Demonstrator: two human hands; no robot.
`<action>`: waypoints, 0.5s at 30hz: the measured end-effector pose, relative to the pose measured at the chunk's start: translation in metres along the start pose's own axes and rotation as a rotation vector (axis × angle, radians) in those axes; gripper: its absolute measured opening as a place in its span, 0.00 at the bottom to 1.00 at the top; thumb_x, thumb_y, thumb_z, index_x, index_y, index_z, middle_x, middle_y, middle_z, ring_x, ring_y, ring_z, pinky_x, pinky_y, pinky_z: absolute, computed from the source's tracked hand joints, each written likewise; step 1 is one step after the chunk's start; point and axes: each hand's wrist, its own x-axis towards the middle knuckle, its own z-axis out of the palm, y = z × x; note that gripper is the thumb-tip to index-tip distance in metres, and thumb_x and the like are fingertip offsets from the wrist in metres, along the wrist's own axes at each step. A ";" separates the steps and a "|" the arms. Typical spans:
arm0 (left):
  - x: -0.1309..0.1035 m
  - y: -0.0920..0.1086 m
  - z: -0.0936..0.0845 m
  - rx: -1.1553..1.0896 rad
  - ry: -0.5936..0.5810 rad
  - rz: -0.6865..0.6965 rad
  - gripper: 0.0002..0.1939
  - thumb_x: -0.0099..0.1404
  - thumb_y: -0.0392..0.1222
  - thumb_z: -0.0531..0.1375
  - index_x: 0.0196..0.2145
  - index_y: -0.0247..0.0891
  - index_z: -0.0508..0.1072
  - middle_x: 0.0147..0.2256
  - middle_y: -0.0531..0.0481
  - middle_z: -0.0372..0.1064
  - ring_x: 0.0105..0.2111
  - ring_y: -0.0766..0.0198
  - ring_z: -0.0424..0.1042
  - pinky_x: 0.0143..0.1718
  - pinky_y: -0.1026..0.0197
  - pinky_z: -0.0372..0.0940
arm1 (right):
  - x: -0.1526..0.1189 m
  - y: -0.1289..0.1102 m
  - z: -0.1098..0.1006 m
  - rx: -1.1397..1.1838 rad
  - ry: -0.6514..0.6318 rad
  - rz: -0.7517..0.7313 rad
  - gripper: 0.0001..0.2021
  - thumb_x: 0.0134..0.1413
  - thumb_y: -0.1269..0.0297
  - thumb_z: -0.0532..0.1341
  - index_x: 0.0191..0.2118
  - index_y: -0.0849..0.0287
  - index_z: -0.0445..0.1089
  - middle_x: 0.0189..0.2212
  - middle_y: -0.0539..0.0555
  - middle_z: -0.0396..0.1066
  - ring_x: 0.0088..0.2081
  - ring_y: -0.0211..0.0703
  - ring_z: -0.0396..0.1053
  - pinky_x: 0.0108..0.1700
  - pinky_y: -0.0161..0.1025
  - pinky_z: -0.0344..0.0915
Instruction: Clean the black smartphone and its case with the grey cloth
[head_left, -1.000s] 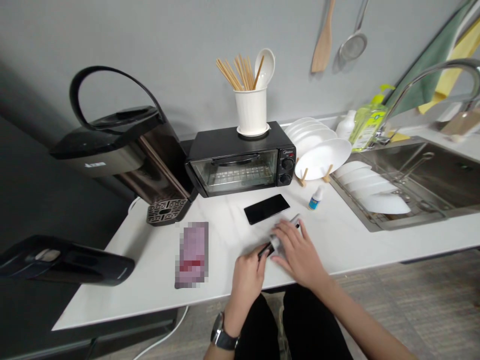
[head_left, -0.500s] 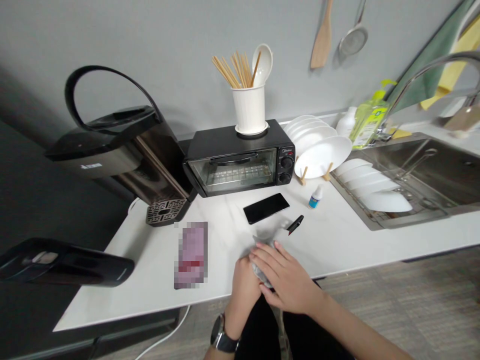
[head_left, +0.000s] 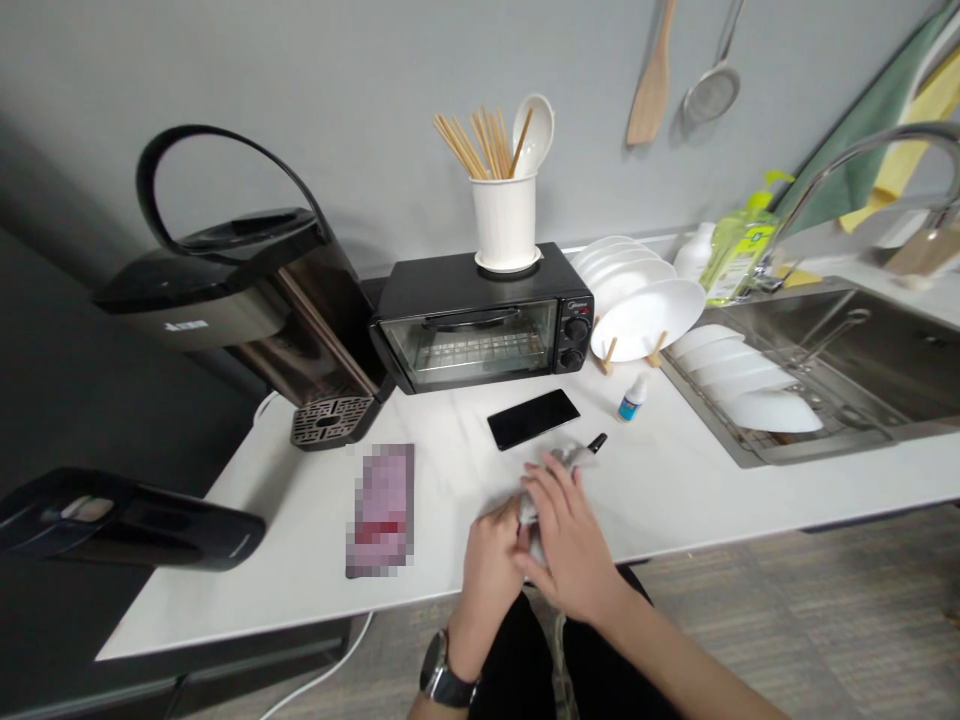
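My left hand (head_left: 491, 555) is curled closed, I judge round the near end of the slim black object (head_left: 598, 443), though fingers hide most of it. Just right of that grip, my right hand (head_left: 571, 545) presses the grey cloth (head_left: 577, 457) over the object's middle; its black tip pokes out beyond. I'd anchor the left, stroke outward with even pressure, and stay clear of the phone (head_left: 534, 419) just past my fingers and the small bottle (head_left: 632, 399) farther right.

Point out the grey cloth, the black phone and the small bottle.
Grey cloth (head_left: 529, 511): head view, on its uncovered part.
Black phone (head_left: 534, 419): head view, middle of the screen.
Small bottle (head_left: 631, 405): head view, on its blue label.
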 end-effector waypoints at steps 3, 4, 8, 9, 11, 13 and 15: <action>-0.001 -0.006 0.004 0.033 -0.022 -0.024 0.11 0.60 0.28 0.57 0.32 0.37 0.78 0.27 0.47 0.79 0.24 0.57 0.77 0.28 0.60 0.72 | -0.011 -0.012 -0.004 -0.002 -0.164 -0.188 0.38 0.71 0.45 0.52 0.74 0.69 0.46 0.73 0.64 0.52 0.74 0.59 0.41 0.72 0.58 0.43; -0.001 -0.006 0.004 0.034 -0.021 -0.028 0.10 0.59 0.28 0.57 0.31 0.37 0.78 0.26 0.46 0.78 0.24 0.57 0.76 0.27 0.61 0.71 | -0.011 -0.006 -0.007 -0.011 -0.187 -0.230 0.38 0.71 0.45 0.51 0.75 0.67 0.45 0.73 0.63 0.53 0.74 0.57 0.42 0.73 0.58 0.42; 0.001 0.003 -0.003 0.018 0.014 -0.029 0.12 0.71 0.33 0.55 0.40 0.37 0.80 0.36 0.43 0.81 0.34 0.55 0.81 0.37 0.59 0.73 | 0.003 0.051 -0.022 -0.037 -0.135 -0.169 0.35 0.71 0.41 0.50 0.71 0.65 0.53 0.67 0.67 0.62 0.71 0.60 0.52 0.73 0.66 0.39; 0.002 0.006 -0.005 0.001 0.021 -0.016 0.13 0.74 0.35 0.54 0.44 0.38 0.79 0.40 0.43 0.82 0.37 0.54 0.82 0.39 0.58 0.73 | 0.008 0.065 -0.024 -0.039 -0.097 -0.103 0.33 0.71 0.41 0.49 0.66 0.64 0.59 0.63 0.67 0.65 0.69 0.61 0.56 0.72 0.68 0.41; 0.004 0.010 -0.008 -0.035 0.023 0.009 0.15 0.77 0.40 0.53 0.50 0.41 0.78 0.45 0.44 0.82 0.41 0.54 0.82 0.42 0.58 0.74 | 0.017 0.083 -0.024 -0.039 -0.014 0.014 0.27 0.72 0.43 0.48 0.55 0.62 0.67 0.54 0.66 0.70 0.63 0.62 0.63 0.70 0.69 0.46; 0.004 0.010 -0.008 -0.059 0.019 0.019 0.15 0.78 0.40 0.52 0.53 0.42 0.77 0.47 0.45 0.81 0.43 0.54 0.82 0.43 0.57 0.74 | 0.019 0.079 -0.019 -0.022 0.055 0.078 0.26 0.72 0.43 0.47 0.49 0.61 0.68 0.48 0.66 0.70 0.62 0.64 0.64 0.69 0.71 0.48; 0.003 0.007 -0.006 -0.056 0.007 0.018 0.16 0.76 0.37 0.52 0.53 0.41 0.77 0.46 0.45 0.81 0.43 0.54 0.82 0.43 0.57 0.74 | 0.015 0.056 -0.011 0.015 0.075 0.078 0.29 0.71 0.40 0.47 0.52 0.64 0.67 0.51 0.69 0.69 0.66 0.68 0.57 0.69 0.72 0.47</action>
